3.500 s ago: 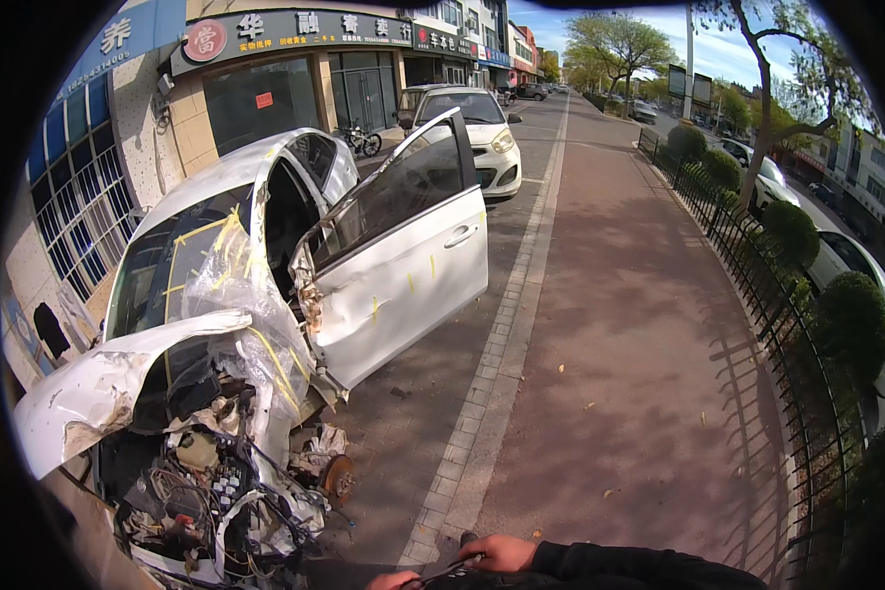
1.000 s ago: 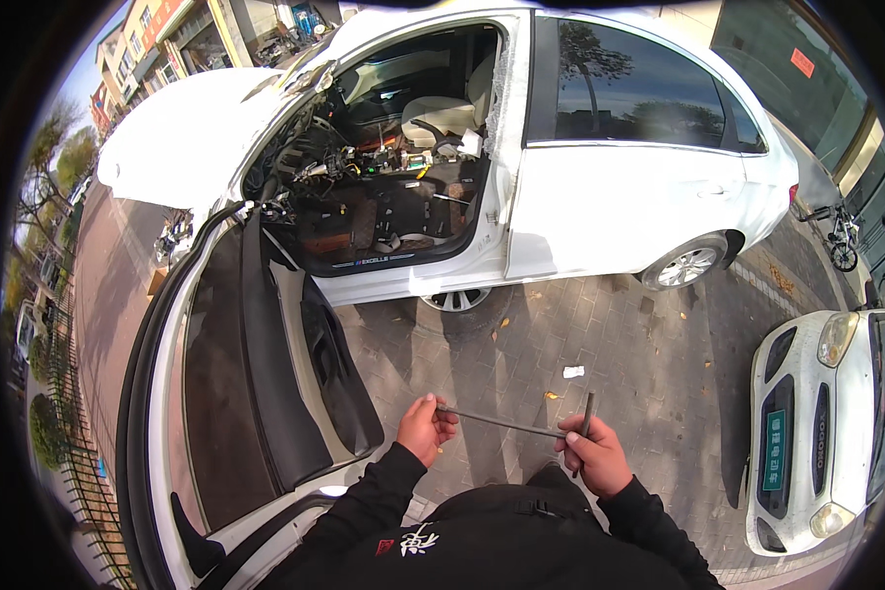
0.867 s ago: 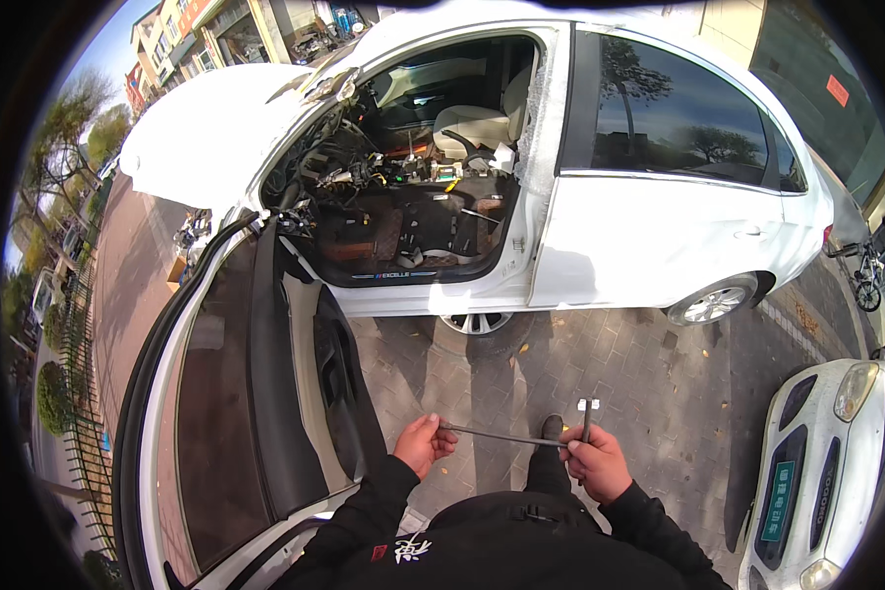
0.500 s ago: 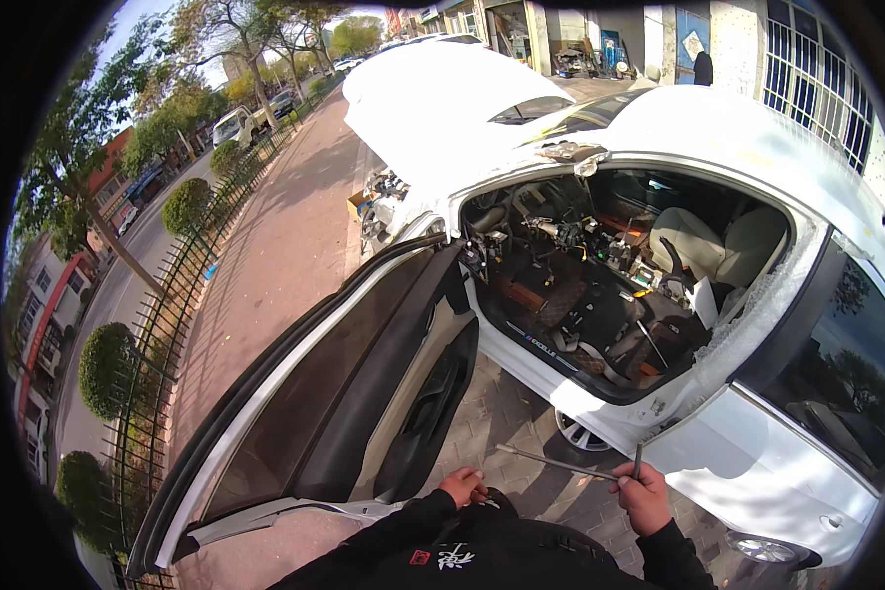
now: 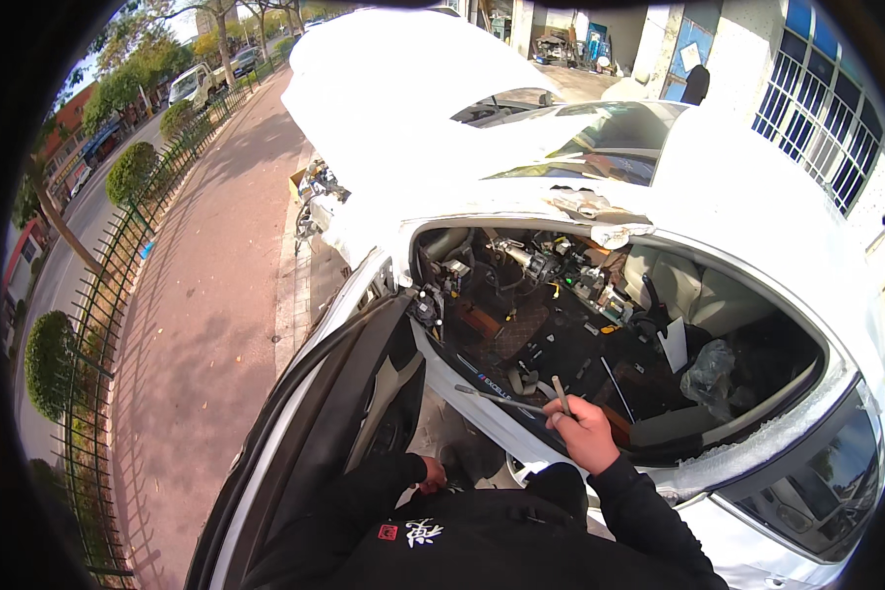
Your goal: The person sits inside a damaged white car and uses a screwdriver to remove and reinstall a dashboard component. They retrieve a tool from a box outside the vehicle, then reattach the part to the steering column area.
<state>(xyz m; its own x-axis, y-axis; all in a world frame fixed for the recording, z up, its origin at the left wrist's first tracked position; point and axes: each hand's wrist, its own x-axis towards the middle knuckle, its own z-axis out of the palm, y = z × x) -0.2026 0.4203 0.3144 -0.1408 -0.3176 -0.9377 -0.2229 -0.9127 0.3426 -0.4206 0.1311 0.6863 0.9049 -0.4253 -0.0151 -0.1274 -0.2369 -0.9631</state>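
My right hand (image 5: 582,433) is closed around a thin metal rod (image 5: 497,396) that points left over the sill of a white car (image 5: 462,379). A short stub (image 5: 560,393) sticks up from the same fist; I cannot tell if it is part of the rod. Low by the open front door (image 5: 364,393) is my left hand (image 5: 432,475), small and partly covered by its black sleeve, its fingers hard to make out. Beyond the sill the stripped cabin (image 5: 560,334) shows loose wiring, bare dark floor and small scattered parts.
The bonnet (image 5: 393,88) stands raised. A light seat (image 5: 664,280) and clear plastic wrap (image 5: 710,374) are inside the cabin. A red-paved walkway (image 5: 197,324) and green fence (image 5: 118,265) run along the left. A barred window (image 5: 821,113) is at the far right.
My view has moved closer to the car. My right hand has carried the rod up and left to the door opening. My left hand has shifted a little left beside the door.
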